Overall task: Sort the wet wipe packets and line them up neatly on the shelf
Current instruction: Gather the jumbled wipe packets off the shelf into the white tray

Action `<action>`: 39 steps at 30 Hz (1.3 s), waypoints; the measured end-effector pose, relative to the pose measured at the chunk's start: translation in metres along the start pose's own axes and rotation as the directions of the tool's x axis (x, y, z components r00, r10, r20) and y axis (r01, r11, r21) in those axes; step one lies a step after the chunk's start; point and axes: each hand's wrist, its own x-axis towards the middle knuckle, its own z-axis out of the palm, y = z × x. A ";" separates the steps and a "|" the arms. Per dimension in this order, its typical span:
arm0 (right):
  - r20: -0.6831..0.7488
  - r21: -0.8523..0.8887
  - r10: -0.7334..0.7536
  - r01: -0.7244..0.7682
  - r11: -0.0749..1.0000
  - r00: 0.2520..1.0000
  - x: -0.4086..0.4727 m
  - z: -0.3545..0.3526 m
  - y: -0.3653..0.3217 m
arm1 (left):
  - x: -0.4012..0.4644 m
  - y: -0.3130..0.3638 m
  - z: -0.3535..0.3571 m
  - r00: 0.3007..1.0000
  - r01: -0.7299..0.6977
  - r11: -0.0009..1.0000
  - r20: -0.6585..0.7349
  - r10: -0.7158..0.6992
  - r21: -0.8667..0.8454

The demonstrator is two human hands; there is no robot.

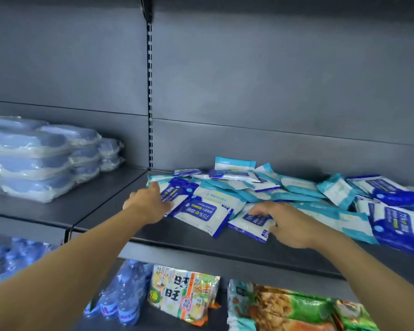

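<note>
A dark grey metal shelf (225, 249) carries a jumbled heap of blue, teal and white plastic wet wipe packets (273, 189) along its far right; the left hand (151, 201) rests spread on a left packet; the right hand (289, 223) pinches a near dark-blue-and-white packet (251, 223).

Wet wipe packets (285, 194): heaped on the shelf (201, 244), right of the upright.
Wrapped packs (38, 158): stacked on the left.
Water bottles (127, 292), snack bags (184, 292): on the shelf below.
</note>
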 end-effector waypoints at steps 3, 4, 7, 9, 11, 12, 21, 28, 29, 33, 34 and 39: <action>0.106 -0.087 -0.052 0.061 0.994 0.993 0.006 0.000 0.005 | 0.009 0.001 -0.001 0.997 0.072 0.997 0.013 -0.072 0.005; 0.094 -0.111 -0.053 0.064 0.992 0.994 0.007 0.000 0.004 | 0.011 0.001 -0.003 0.995 0.098 0.995 0.019 -0.098 -0.003; -0.003 -0.165 -0.056 0.054 0.985 0.998 0.011 0.003 0.002 | 0.013 -0.002 -0.010 0.989 0.140 0.983 0.067 -0.132 -0.120; -0.055 -0.200 -0.074 0.061 0.978 0.996 0.013 0.006 0.004 | 0.013 -0.004 -0.012 0.991 0.128 0.944 0.066 -0.113 -0.305; -0.117 -0.198 -0.074 0.050 0.979 0.990 0.014 0.008 0.009 | 0.010 -0.002 -0.014 0.998 0.070 0.864 0.045 -0.054 -0.499; -0.151 -0.179 -0.064 0.036 0.983 0.987 0.013 0.009 0.011 | 0.006 0.001 -0.017 0.999 0.042 0.796 0.045 -0.018 -0.603; -0.261 -0.128 -0.059 0.026 0.991 0.963 -0.021 0.001 -0.013 | 0.003 0.035 -0.012 0.867 -0.167 0.804 0.303 0.396 -0.571; -0.090 0.161 -0.036 0.051 0.986 0.995 -0.036 0.000 -0.014 | 0.004 0.025 -0.016 0.818 -0.405 0.901 0.378 0.434 -0.157; -0.083 0.238 -0.006 0.026 0.971 0.997 -0.033 -0.003 -0.014 | 0.003 0.022 -0.017 0.824 -0.408 0.900 0.364 0.435 -0.152; 0.108 0.248 0.044 -0.070 0.966 0.993 -0.013 -0.007 -0.021 | 0.002 0.005 -0.019 0.841 -0.359 0.895 0.325 0.434 -0.265; 0.218 0.223 0.066 -0.116 0.968 0.974 -0.009 -0.007 -0.024 | 0.002 0.002 -0.019 0.841 -0.344 0.894 0.329 0.429 -0.286; 0.440 0.144 0.149 -0.234 0.962 0.886 0.002 -0.017 -0.037 | -0.001 -0.005 -0.022 0.840 -0.324 0.897 0.344 0.419 -0.300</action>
